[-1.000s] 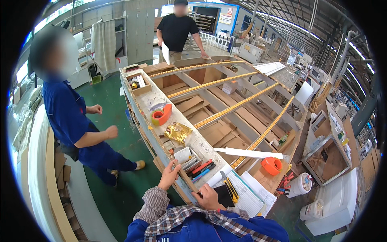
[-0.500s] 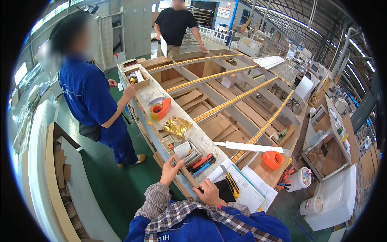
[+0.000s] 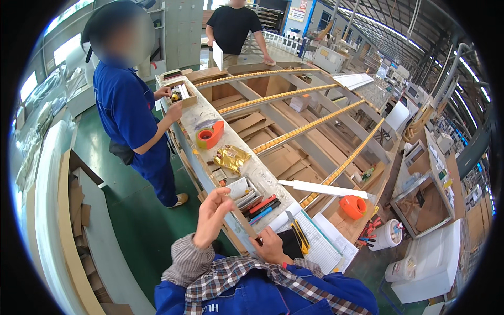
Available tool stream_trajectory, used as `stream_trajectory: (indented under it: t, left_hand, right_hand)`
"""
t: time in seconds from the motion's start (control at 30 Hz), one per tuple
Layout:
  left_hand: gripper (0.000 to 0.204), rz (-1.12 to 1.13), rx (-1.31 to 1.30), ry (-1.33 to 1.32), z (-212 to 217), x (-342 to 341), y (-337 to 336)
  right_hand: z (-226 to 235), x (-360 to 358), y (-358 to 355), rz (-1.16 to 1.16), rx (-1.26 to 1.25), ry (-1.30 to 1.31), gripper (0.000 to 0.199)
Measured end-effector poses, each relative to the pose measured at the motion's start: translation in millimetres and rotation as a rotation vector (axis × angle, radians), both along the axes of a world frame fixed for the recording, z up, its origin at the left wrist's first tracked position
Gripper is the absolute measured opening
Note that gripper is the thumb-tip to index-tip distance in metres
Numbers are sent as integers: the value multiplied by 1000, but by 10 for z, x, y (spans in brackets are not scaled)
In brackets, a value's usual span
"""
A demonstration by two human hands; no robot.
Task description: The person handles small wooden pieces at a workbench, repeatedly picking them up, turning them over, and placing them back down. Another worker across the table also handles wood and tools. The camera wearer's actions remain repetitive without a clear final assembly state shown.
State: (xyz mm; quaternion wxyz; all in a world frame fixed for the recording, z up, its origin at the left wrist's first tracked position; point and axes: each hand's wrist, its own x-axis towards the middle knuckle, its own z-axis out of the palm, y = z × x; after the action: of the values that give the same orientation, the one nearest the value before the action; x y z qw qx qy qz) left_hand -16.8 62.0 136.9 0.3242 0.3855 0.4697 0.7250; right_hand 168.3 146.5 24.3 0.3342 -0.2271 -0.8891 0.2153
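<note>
My left hand [image 3: 214, 216] is raised over the table's left edge, fingers loosely bent and apart, with nothing visible in it. Just beyond it is a narrow wooden tray [image 3: 242, 223] of small papers, red, black and blue pens [image 3: 265, 208]. My right hand [image 3: 271, 248] is closed around the near end of this tray; a small dark part shows at its fingertips, too small to name. Right of that hand lie a black pad [image 3: 290, 242], a yellow-and-black utility knife [image 3: 300, 237] and gridded paper sheets [image 3: 321, 251].
A gold foil packet [image 3: 231, 158] and an orange tape roll [image 3: 210, 135] lie on the ledge. Another tape roll [image 3: 353, 207] sits at right near white strips [image 3: 323, 188]. A co-worker in blue [image 3: 126, 105] stands left, another in black [image 3: 234, 29] at the far end.
My left hand has let go of the tray's edge and lifted up and slightly left. My right hand stays at the tray's near end. The co-worker in blue has both hands at a far box.
</note>
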Motion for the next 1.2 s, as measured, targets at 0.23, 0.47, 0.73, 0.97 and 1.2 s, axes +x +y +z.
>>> stream_trajectory:
  t: [0.23,0.47,0.73,0.97,1.2]
  left_hand:
    - [18,-435,986,74,1757,342,-956]
    - [17,-735,1149,102,1948,505,-834]
    - [16,-809,1104,101,1794,518,-615]
    - [15,-827,1087,84,1730,524,-572]
    - [15,-836,1088,76,1746,536,-540]
  right_hand:
    - [-56,-58,5,37,84,15,28]
    - [-160,-7,86,2,111,58,29]
    - [-119,1,33,-19,42,-6,28]
    - [-83,3,20,-15,4,-11,27]
    - [-52,1,-5,-35,-20,-24,26]
